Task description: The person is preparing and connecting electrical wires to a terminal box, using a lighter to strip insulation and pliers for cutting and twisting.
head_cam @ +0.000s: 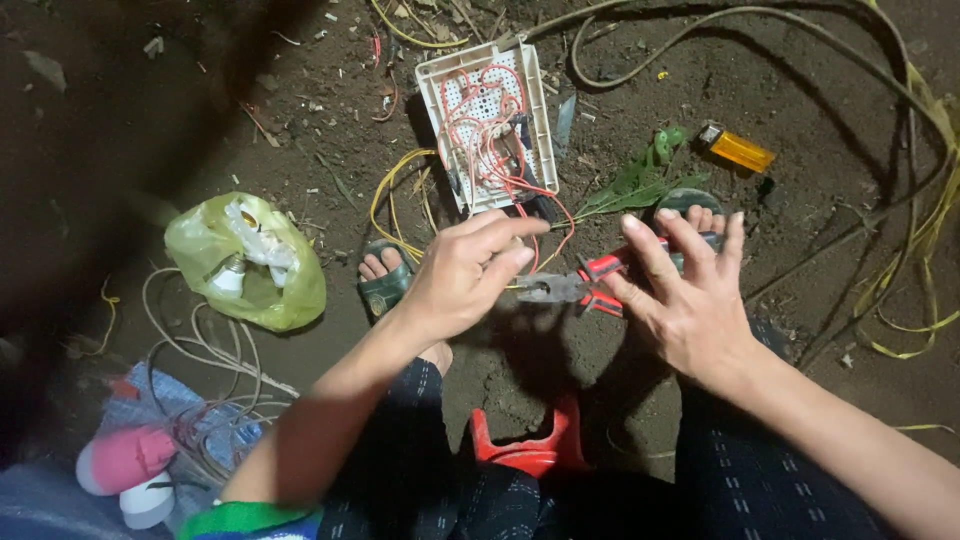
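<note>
I see my left hand point(465, 275) with fingers curled narrow, pinching near the steel nose of the pliers point(575, 288); whether it grips a wire I cannot tell. My right hand point(690, 290) is spread wide, palm against the red handles. The pliers sit just below the open white switch box point(490, 125), whose red wires trail to them. A green bag point(245, 262) lies well left, an orange lighter point(738, 150) upper right. Bare dirt ground point(820, 350) gives room at right, edged by yellow cables point(925, 240).
</note>
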